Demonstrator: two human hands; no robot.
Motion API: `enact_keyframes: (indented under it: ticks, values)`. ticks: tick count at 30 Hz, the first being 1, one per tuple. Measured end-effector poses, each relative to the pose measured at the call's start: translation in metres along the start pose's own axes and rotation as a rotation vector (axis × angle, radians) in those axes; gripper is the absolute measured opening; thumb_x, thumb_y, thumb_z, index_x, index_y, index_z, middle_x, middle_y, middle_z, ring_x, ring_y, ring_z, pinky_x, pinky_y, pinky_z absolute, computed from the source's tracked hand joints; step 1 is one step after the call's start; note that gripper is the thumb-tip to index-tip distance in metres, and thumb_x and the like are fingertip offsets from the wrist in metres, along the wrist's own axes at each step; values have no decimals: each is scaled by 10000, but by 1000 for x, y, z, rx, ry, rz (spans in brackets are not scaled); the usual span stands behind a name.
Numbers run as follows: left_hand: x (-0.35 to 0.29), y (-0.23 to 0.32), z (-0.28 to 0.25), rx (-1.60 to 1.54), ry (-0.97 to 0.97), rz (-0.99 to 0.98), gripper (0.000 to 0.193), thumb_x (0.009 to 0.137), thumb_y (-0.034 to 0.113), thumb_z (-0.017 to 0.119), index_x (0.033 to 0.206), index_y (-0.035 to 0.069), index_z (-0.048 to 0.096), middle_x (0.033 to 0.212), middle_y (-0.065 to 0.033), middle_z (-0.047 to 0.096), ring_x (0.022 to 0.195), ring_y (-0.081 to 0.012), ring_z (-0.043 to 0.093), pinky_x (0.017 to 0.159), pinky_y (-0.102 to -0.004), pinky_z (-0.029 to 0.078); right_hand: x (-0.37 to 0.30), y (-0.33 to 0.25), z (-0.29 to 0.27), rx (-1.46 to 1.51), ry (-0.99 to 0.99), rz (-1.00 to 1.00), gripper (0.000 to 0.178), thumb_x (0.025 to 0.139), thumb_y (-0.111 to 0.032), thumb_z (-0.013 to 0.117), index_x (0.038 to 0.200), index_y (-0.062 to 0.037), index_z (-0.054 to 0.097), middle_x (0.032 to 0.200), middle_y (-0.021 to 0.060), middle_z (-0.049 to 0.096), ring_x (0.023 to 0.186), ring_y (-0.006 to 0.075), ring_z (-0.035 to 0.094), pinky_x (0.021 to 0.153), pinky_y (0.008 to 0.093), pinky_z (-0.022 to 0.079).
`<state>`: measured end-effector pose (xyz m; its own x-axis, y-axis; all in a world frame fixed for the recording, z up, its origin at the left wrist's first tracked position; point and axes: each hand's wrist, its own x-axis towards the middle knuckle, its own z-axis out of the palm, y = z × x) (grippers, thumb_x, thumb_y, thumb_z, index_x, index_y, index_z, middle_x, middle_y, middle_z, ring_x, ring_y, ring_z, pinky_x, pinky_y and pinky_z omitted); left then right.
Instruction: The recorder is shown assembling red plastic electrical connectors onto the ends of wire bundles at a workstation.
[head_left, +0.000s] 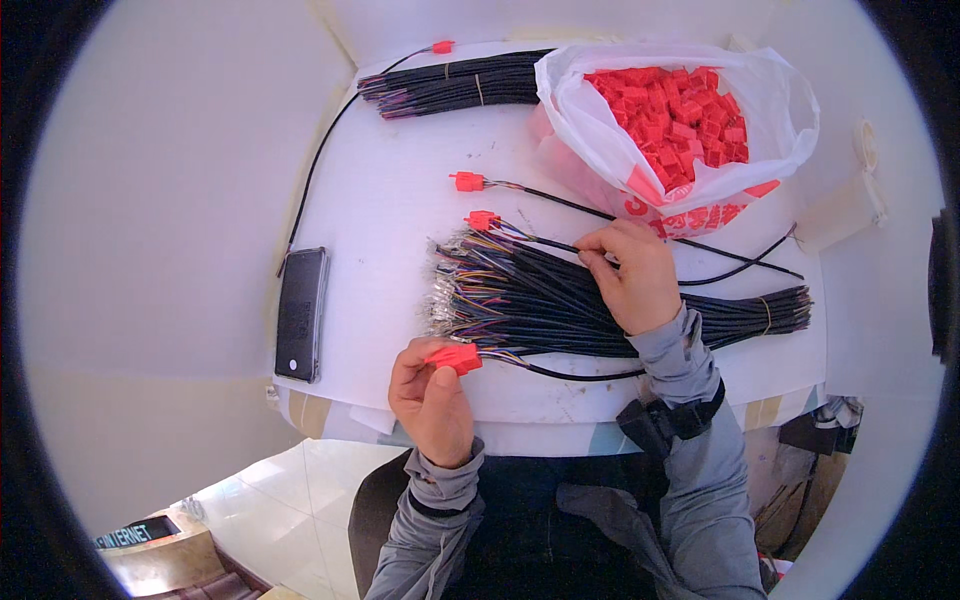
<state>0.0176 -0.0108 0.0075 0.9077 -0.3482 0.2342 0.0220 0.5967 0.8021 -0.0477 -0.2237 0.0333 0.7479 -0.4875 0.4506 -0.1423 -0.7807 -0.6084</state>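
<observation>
My left hand [436,410] pinches a red plastic connector [456,358] between thumb and fingers at the table's near side. Thin coloured wires run from that connector into a black cable [580,377], which passes along the near edge of a large cable bundle [560,295]. With closed fingertips, my right hand [638,280] grips another black cable [552,243] above the bundle. This second cable ends in a red connector [482,220] at the left. Loose wire ends with shiny metal terminals [440,290] fan out at the bundle's left end.
A white plastic bag [570,100] full of red connectors [680,125] stands at the back right. Beside it lie more tied black cables [455,85]. One separate cable with a red connector [467,181] lies behind the bundle. A dark phone [302,315] rests at the left edge.
</observation>
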Motion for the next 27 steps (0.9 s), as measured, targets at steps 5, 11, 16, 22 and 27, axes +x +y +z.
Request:
enact_keyframes:
  ticks: [5,11,16,22,27]
  values:
    - [0,1,1,14,11,-3,254,820,91,566,1024,-49,508,981,-138,541,888,-216,547,783,-330,463,-1,3,2,-98,-43,2,57,715,-52,610,767,-30,619,745,130,580,751,324,556,677,390,439]
    - [0,0,-1,5,5,-4,255,827,93,560,1028,-54,507,991,-145,544,885,-219,556,781,-336,467,0,0,0,-18,48,55,73,712,-51,614,781,-27,615,749,141,583,748,326,554,674,392,436]
    - [0,1,0,20,10,-3,243,829,72,539,1031,-57,505,991,-148,542,890,-221,558,792,-341,470,2,1,0,-41,63,66,74,719,-55,613,787,-25,615,751,143,583,754,323,555,679,393,432]
    - [1,3,4,-29,49,-32,201,786,-2,551,980,-53,527,941,-120,551,846,-193,559,780,-313,461,0,6,5,-166,-6,-10,176,735,-57,597,905,-19,623,909,160,590,860,354,548,805,407,431]
    - [1,3,7,-37,47,-32,199,785,-6,550,976,-53,526,936,-117,544,842,-192,558,771,-310,462,-3,12,15,-321,24,-51,252,762,-48,537,995,33,588,1048,209,557,976,373,519,917,410,396]
